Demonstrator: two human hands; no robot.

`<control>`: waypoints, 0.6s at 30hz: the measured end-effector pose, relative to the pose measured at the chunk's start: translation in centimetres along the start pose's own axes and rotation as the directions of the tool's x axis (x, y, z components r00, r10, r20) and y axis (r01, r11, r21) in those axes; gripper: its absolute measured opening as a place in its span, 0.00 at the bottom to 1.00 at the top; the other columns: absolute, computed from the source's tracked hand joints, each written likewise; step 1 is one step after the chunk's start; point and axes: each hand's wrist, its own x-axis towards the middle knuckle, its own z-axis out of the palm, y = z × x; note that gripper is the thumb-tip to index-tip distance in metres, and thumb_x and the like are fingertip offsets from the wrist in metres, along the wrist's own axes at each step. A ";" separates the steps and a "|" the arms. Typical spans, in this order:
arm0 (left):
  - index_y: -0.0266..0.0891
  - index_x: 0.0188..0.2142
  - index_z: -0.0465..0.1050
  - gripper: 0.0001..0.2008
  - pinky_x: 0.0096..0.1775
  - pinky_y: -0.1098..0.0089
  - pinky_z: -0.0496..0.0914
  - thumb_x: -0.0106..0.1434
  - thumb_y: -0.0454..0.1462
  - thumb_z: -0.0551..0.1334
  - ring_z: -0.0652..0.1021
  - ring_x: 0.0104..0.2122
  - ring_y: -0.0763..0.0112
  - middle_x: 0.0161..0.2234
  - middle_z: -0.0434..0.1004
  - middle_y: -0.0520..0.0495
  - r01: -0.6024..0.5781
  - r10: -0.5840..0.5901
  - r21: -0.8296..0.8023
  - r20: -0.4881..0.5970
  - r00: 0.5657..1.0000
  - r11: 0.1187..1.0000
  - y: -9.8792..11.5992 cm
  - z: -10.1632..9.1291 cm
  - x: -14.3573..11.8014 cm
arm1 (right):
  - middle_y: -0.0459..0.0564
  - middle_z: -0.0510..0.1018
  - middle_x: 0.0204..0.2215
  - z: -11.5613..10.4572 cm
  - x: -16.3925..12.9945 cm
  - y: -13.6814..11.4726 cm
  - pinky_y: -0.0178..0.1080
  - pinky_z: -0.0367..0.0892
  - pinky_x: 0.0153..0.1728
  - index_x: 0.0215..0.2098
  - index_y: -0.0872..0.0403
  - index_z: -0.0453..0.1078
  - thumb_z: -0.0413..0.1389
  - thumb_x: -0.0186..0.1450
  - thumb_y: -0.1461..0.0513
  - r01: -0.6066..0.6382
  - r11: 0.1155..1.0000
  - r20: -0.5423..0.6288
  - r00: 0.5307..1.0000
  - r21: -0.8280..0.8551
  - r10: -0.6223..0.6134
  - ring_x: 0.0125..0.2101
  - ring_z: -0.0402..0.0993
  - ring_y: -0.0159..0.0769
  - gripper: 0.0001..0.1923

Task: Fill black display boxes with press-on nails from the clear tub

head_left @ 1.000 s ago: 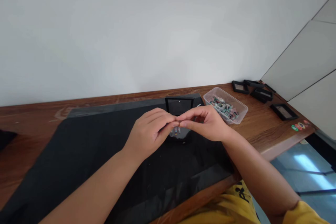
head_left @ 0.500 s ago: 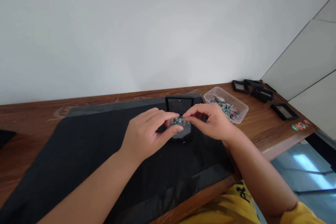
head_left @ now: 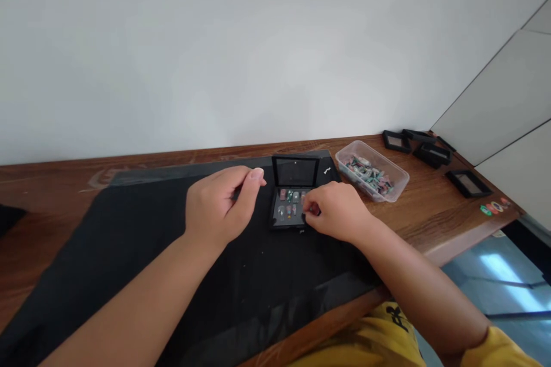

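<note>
I'd keep my right hand (head_left: 336,215) pinching a small piece at the open black case (head_left: 293,206) on the mat's far edge — left hand (head_left: 217,209) loosely curled, empty — and seat it w/ light pressure.

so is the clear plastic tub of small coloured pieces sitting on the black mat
No, the clear plastic tub of small coloured pieces stands on the bare brown wooden table, just past the right edge of the black mat.

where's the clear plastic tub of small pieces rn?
Head view: the clear plastic tub sits on the wooden table at right, just off the black mat's far right corner, beyond the right hand.
</note>
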 end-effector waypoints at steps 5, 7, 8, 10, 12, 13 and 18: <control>0.47 0.31 0.77 0.19 0.26 0.64 0.66 0.80 0.44 0.58 0.75 0.20 0.70 0.21 0.77 0.56 0.016 -0.016 0.031 0.008 1.000 0.999 0.1 0.0 0.0 | 0.50 0.93 0.45 -0.3 -0.1 0.2 0.42 0.68 0.39 0.46 0.48 0.90 0.66 0.73 0.62 0.085 0.996 0.052 0.995 -0.020 -0.084 0.49 0.89 0.50 0.09; 0.46 0.33 0.79 0.18 0.25 0.65 0.66 0.80 0.43 0.58 0.74 0.20 0.70 0.22 0.78 0.56 0.024 -0.024 0.028 0.007 1.000 0.999 -0.1 0.1 -0.1 | 0.50 0.93 0.44 -0.2 -0.1 0.7 0.42 0.69 0.39 0.46 0.48 0.91 0.68 0.73 0.61 0.136 0.991 0.053 0.989 -0.012 -0.135 0.47 0.89 0.49 0.07; 0.46 0.33 0.79 0.18 0.26 0.65 0.67 0.79 0.43 0.58 0.75 0.20 0.70 0.22 0.79 0.55 0.028 -0.028 0.024 0.006 1.000 0.999 -0.1 0.1 -0.1 | 0.50 0.93 0.44 -0.2 -0.1 0.9 0.41 0.69 0.39 0.46 0.48 0.91 0.69 0.73 0.61 0.158 0.987 0.047 0.986 -0.008 -0.158 0.47 0.89 0.48 0.07; 0.45 0.33 0.80 0.18 0.28 0.65 0.69 0.79 0.43 0.58 0.77 0.21 0.69 0.24 0.81 0.54 0.033 -0.033 0.016 0.005 0.999 0.999 -0.3 0.2 -0.2 | 0.50 0.93 0.46 0.1 0.1 1.5 0.41 0.70 0.41 0.47 0.48 0.91 0.69 0.74 0.62 0.186 0.982 0.028 0.982 0.002 -0.186 0.48 0.89 0.47 0.07; 0.45 0.34 0.80 0.17 0.29 0.65 0.72 0.79 0.43 0.58 0.79 0.24 0.68 0.27 0.84 0.52 0.030 -0.030 0.006 0.012 0.999 1.000 -0.3 0.2 -0.3 | 0.50 0.93 0.48 0.4 0.2 1.9 0.40 0.71 0.44 0.48 0.48 0.91 0.69 0.74 0.64 0.205 0.978 0.006 0.979 0.029 -0.206 0.50 0.88 0.47 0.08; 0.45 0.34 0.80 0.17 0.30 0.65 0.73 0.79 0.42 0.58 0.81 0.25 0.68 0.28 0.85 0.52 0.025 -0.025 0.001 0.018 1.000 1.000 -0.3 0.2 -0.3 | 0.50 0.93 0.49 0.5 0.2 2.0 0.41 0.72 0.45 0.47 0.49 0.90 0.69 0.74 0.64 0.213 0.976 -0.001 0.977 0.047 -0.213 0.51 0.88 0.46 0.08; 0.46 0.34 0.80 0.18 0.32 0.66 0.74 0.81 0.41 0.57 0.83 0.27 0.67 0.29 0.87 0.53 -0.012 0.013 -0.013 0.029 1.000 1.000 -0.3 0.1 -0.2 | 0.51 0.93 0.49 0.6 0.3 2.1 0.42 0.73 0.50 0.47 0.50 0.90 0.70 0.73 0.65 0.197 0.976 0.003 0.980 0.088 -0.198 0.52 0.88 0.47 0.07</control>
